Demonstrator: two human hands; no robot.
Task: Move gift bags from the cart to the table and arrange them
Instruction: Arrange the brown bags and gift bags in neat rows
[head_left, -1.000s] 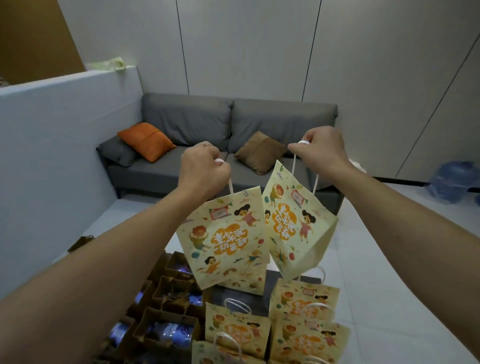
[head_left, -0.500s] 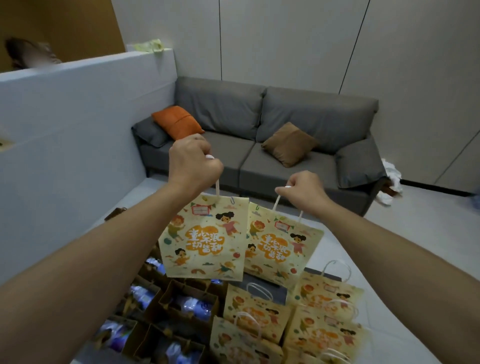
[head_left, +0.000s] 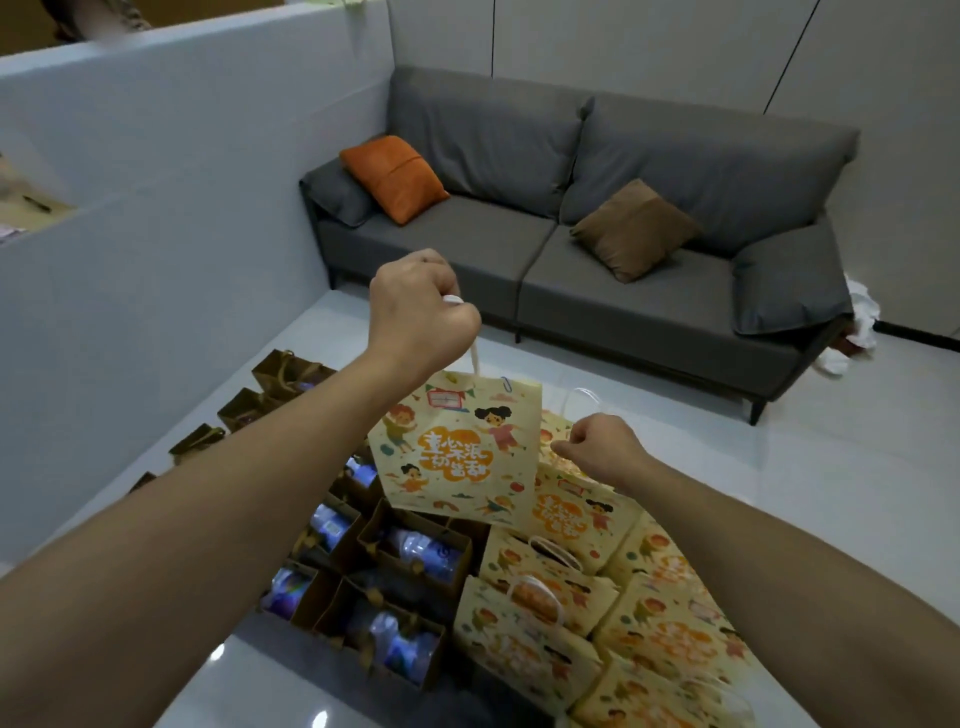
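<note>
My left hand (head_left: 423, 312) grips the white handle of a yellow cartoon-printed gift bag (head_left: 457, 452), which hangs in the air above the brown bags. My right hand (head_left: 597, 449) is lower and to the right, its fingers curled in a pinch just above a second yellow gift bag (head_left: 574, 512). That bag sits down among the other yellow bags, and a white handle loop (head_left: 584, 397) shows behind the hand. Several more yellow gift bags (head_left: 540, 613) stand packed together below on a dark surface.
Several open brown paper bags (head_left: 410, 558) holding bottles stand left of the yellow ones, with more brown bags (head_left: 291, 369) along the white partition wall (head_left: 182, 208). A grey sofa (head_left: 623, 270) with orange and brown cushions stands ahead on a pale glossy floor (head_left: 779, 519).
My right hand has dropped, bringing its bag down among the other yellow bags. My left hand keeps its bag raised. The view has swung left and tilted down.
</note>
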